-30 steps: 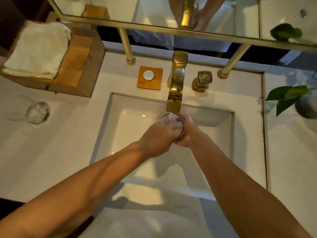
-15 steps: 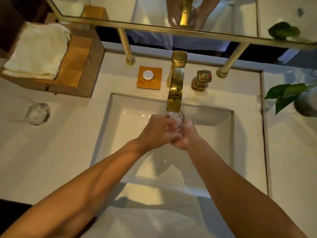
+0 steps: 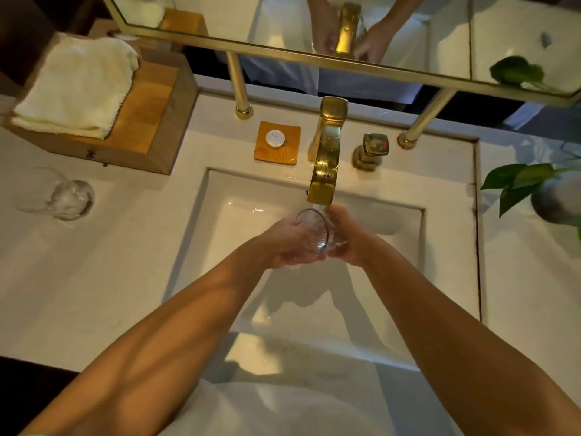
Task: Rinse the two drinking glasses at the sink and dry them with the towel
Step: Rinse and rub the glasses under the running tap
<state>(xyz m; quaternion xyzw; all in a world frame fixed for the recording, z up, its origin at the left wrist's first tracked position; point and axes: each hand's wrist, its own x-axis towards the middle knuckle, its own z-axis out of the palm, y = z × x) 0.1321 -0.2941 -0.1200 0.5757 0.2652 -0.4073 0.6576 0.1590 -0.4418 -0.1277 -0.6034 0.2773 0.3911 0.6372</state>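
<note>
A clear drinking glass (image 3: pixel 314 232) is tilted under the gold faucet spout (image 3: pixel 323 184), over the white sink basin (image 3: pixel 239 221). My left hand (image 3: pixel 283 243) cups it from the left and below. My right hand (image 3: pixel 344 234) holds its right side, fingers near the rim. A second clear glass (image 3: pixel 67 195) lies on its side on the counter at the far left. A folded cream towel (image 3: pixel 75 86) rests on a wooden box (image 3: pixel 144 121) at the back left.
A gold faucet handle (image 3: pixel 371 151) stands right of the spout. An orange soap dish (image 3: pixel 276 143) with a white disc sits left of it. Gold mirror legs (image 3: pixel 240 89) rise behind. A leafy plant (image 3: pixel 522 184) in a grey pot is at the right.
The glass has tipped so its open rim now shows to the left, and my left hand has slid lower under it. Both hands stay under the spout.
</note>
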